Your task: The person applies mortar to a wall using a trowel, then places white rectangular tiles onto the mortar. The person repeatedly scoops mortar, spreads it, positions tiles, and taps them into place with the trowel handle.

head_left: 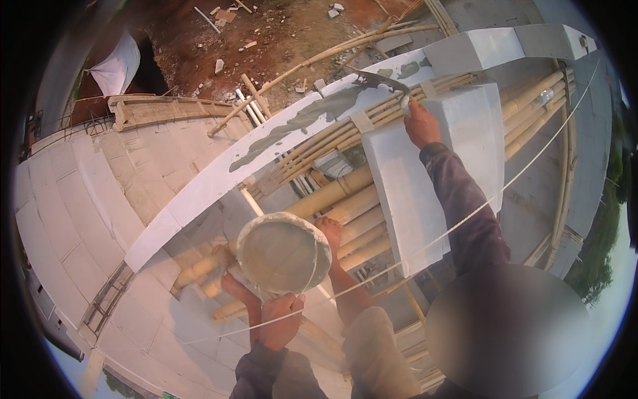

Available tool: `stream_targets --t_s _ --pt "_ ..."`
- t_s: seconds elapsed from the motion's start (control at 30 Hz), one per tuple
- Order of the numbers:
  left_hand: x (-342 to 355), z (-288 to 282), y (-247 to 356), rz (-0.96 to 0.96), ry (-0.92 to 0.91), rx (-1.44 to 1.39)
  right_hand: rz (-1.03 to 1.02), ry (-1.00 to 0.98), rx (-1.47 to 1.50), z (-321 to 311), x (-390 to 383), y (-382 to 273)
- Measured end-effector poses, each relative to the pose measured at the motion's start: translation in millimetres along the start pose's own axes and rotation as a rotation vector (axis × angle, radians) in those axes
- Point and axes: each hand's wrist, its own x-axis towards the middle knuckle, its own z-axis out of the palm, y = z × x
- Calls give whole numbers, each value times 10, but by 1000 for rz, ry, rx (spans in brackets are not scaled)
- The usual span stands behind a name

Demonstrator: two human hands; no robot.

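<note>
My right hand [422, 124] is closed round the handle of a trowel [384, 80], stretched out to the far side. Its blade lies over wet grey mortar [312, 116], spread in patches along a long, curved white block wall [193, 197]. Nearer me, my left hand [282, 320] is closed at the near rim of a round bucket [247, 233], apparently on its thin handle. Grey mortar [278, 256] fills much of the bucket. What look like my bare feet [328, 229] stand on either side of it, on bamboo poles.
Thick bamboo poles [362, 211] run beneath me. White blocks [407, 199] stand by my right arm. A taut white string [495, 194] crosses near my arms. Below the wall's far side lies reddish ground [279, 26] with debris; pale slabs [66, 199] extend left. A round blur hides the lower right.
</note>
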Motion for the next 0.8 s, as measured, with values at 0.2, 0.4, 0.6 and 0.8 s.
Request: stream_targets --t_s 0.2,0.4,0.6,0.8 --pt "46 37 38 15 -9 38 115 156 152 17 -20 56" --pt "44 66 85 20 3 11 289 164 283 131 161 -46" --pt "54 91 166 51 59 -43 225 522 362 442 253 -549" --pt "109 94 256 57 52 -3 414 473 667 655 145 -1260"
